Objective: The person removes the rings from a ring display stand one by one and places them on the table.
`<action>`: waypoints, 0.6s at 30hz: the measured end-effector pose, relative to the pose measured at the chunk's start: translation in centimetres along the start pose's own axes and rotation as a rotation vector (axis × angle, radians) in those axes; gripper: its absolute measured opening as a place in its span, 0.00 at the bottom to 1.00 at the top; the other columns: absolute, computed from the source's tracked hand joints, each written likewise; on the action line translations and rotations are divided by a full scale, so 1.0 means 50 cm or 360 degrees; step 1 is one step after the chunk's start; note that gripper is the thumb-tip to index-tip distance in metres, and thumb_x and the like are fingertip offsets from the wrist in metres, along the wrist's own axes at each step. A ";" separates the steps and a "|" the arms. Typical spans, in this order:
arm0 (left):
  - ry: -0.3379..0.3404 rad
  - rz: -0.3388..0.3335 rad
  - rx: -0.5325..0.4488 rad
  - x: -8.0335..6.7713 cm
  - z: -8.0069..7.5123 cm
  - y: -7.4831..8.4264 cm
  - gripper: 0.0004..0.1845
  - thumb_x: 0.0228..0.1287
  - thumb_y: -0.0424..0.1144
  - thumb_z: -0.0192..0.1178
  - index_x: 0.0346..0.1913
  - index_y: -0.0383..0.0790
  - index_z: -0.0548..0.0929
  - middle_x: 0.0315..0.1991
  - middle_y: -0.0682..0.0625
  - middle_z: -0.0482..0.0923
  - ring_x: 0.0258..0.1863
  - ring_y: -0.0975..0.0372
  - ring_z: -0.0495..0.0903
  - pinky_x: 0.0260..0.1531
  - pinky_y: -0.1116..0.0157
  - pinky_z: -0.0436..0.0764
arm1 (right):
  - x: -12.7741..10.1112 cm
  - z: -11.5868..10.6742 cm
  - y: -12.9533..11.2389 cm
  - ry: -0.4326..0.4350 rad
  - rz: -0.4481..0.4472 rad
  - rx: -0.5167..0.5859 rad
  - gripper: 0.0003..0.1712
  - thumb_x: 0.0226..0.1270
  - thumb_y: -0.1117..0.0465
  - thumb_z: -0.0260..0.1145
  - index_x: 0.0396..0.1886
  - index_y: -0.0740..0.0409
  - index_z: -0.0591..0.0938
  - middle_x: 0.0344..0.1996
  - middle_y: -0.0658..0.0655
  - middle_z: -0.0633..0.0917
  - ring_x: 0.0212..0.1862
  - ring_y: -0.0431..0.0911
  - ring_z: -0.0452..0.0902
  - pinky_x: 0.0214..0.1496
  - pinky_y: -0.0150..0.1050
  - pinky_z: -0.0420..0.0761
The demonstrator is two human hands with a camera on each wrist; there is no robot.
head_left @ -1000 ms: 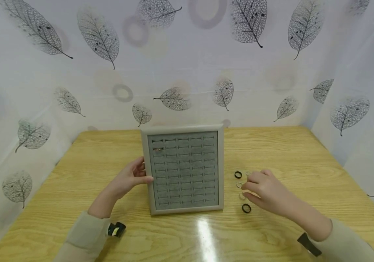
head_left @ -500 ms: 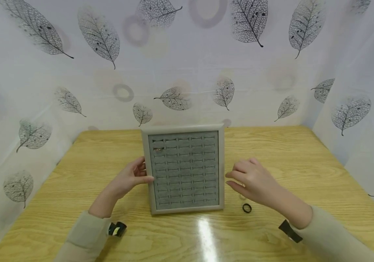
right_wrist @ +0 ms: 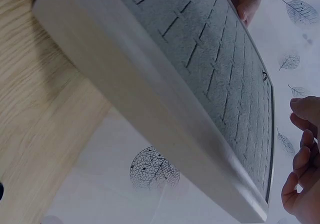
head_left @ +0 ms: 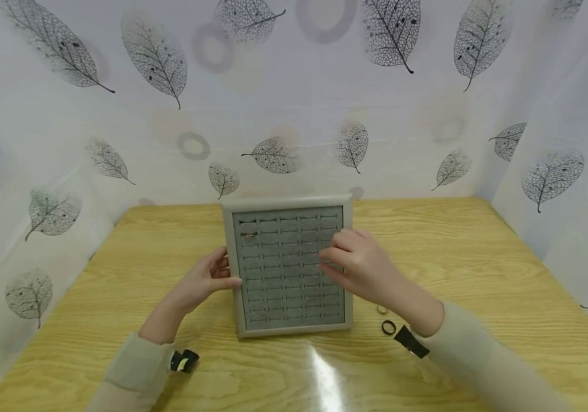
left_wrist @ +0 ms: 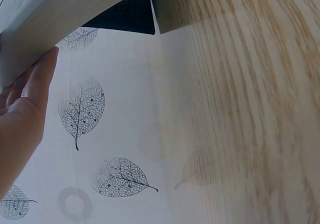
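Observation:
A ring display board [head_left: 289, 269] in a pale frame stands tilted on the table, its grey padded face lined with rows of slots. One ring [head_left: 249, 234] sits in the second row at the left. My left hand [head_left: 203, 280] holds the frame's left edge, thumb on the front, fingers behind. My right hand [head_left: 361, 266] is in front of the board's right side, fingers bent and thumb near the index finger. Anything between those fingertips is hidden or too small to see. A black ring [head_left: 388, 327] and a silver ring [head_left: 382, 309] lie right of the board.
The wooden table [head_left: 170, 229] runs back to a white curtain [head_left: 294, 103] printed with leaves. A dark support [left_wrist: 122, 17] shows behind the frame in the left wrist view. Black straps with cameras sit at both wrists.
My right hand has moved left from over the rings to the board's right side. It now covers the spot where other rings lay. The left hand and board have stayed put.

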State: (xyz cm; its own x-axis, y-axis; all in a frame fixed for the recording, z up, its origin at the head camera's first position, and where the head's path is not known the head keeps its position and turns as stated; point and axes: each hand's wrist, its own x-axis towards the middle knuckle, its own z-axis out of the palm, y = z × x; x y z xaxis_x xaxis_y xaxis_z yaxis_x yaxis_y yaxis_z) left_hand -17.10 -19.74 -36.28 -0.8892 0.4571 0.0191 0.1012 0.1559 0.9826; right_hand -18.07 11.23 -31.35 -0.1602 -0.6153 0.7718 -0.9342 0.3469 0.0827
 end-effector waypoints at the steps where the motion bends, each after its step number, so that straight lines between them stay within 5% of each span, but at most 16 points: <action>1: 0.0003 -0.0001 0.0003 0.000 0.000 0.000 0.40 0.55 0.33 0.61 0.65 0.29 0.50 0.56 0.32 0.63 0.53 0.47 0.68 0.45 0.62 0.74 | 0.008 0.003 -0.001 0.0012 -0.0003 0.0006 0.06 0.44 0.65 0.70 0.25 0.57 0.81 0.20 0.47 0.71 0.24 0.42 0.63 0.25 0.36 0.62; 9: 0.0008 -0.0004 0.0032 -0.001 -0.001 0.001 0.40 0.55 0.34 0.61 0.65 0.29 0.50 0.56 0.32 0.64 0.52 0.47 0.68 0.45 0.61 0.74 | 0.062 0.039 -0.005 0.0099 -0.0003 0.0052 0.05 0.54 0.60 0.66 0.24 0.57 0.80 0.19 0.49 0.72 0.24 0.43 0.64 0.26 0.37 0.60; 18: 0.0008 -0.0004 0.0009 -0.001 0.000 0.002 0.40 0.54 0.33 0.61 0.65 0.29 0.51 0.56 0.31 0.64 0.52 0.48 0.69 0.45 0.61 0.74 | 0.110 0.079 -0.018 0.0045 0.0100 0.0060 0.07 0.45 0.64 0.72 0.25 0.58 0.82 0.21 0.49 0.73 0.26 0.43 0.66 0.28 0.37 0.62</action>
State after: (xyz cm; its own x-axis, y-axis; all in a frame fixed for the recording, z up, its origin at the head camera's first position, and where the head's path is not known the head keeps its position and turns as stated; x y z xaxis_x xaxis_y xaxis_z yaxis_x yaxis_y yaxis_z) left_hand -17.04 -19.76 -36.16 -0.8917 0.4523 0.0177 0.1016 0.1618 0.9816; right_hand -19.39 4.71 -29.66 -0.2103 -0.5730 0.7921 -0.9341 0.3568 0.0101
